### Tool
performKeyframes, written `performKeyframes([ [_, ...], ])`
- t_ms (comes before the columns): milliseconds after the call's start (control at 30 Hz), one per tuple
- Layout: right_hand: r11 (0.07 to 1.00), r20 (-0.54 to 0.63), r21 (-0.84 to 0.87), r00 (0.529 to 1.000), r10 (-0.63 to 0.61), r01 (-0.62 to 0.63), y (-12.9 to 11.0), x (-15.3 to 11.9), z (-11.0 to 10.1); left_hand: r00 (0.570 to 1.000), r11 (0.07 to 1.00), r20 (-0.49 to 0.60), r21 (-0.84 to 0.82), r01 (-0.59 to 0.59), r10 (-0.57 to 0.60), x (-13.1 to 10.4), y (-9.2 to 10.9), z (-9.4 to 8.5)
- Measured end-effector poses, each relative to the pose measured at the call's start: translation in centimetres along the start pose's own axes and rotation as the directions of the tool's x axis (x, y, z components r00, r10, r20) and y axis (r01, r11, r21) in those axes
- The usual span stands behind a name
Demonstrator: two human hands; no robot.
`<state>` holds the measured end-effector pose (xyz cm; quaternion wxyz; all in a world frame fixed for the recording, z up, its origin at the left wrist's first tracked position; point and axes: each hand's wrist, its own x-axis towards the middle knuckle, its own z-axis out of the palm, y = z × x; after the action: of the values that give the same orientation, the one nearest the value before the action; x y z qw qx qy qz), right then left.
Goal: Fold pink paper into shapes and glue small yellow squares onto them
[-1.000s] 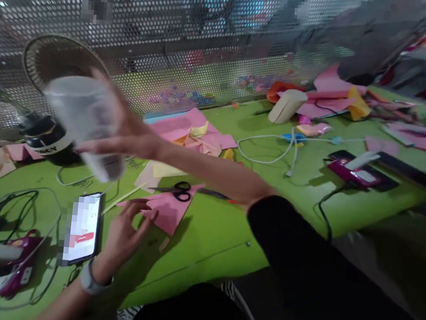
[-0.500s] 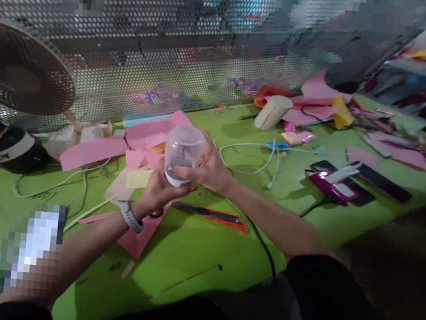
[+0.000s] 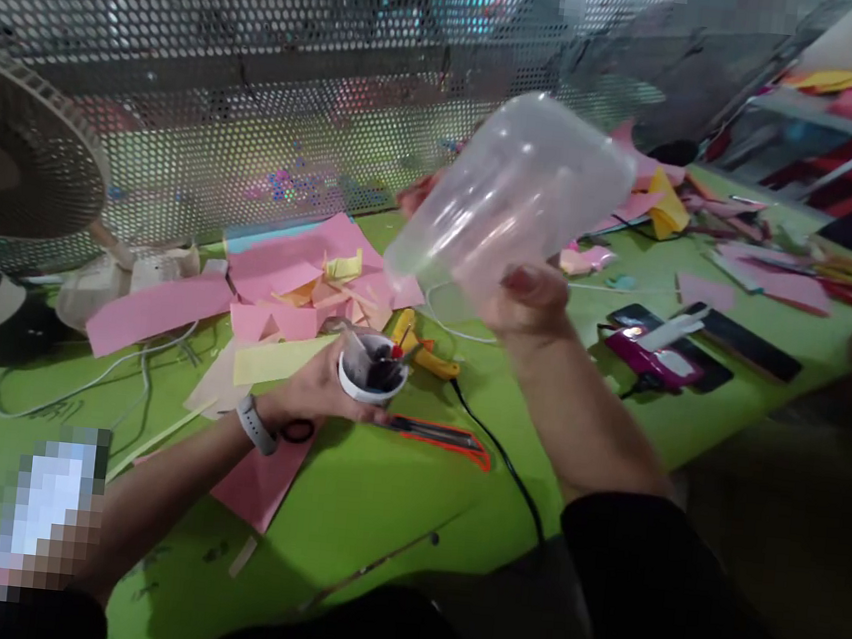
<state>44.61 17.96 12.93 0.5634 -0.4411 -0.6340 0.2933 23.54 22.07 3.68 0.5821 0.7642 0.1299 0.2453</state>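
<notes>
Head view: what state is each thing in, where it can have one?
Clear tub: raised, tilted, held in the right hand.
White cup: uncovered, not empty, gripped in the left hand.
Phone: lit up.
Knife: lying flat on the table; extended or retracted, can't tell.
Yellow tool: lying on the table.
Scissors: mostly hidden; open or closed, can't tell.
Fan: standing; spinning or not, can't tell.

fan at left, perforated metal screen behind, possibly a magenta power strip

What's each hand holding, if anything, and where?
The left hand holds a white cup around its side; the right hand grips a clear tub by its sides.
</notes>
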Motion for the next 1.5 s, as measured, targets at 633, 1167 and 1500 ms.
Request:
performKeyframes([
  [633, 0.97, 0.274, -0.146, 0.934, 0.231, -0.197, 9.5, -9.4, 2.5, 0.95, 0.993, -0.306, 0.119, -0.025, 0.061, 2.8, 0.2, -5.2],
  [1167, 0.952, -0.204, -0.302, 0.973, -0.104, 0.038, 6.2, 5.8, -1.2, 0.972, 0.999, -0.228, -0.003, -0.05, 0.048, 11.9, -0.3, -5.3],
  [1500, 0.984, -0.648, -0.064, 0.743, -0.167, 0.165, 4.4, 6.1, -8.3, 0.892, 0.99, -0.447, 0.144, -0.002, 0.067, 24.0, -5.0, -8.0],
])
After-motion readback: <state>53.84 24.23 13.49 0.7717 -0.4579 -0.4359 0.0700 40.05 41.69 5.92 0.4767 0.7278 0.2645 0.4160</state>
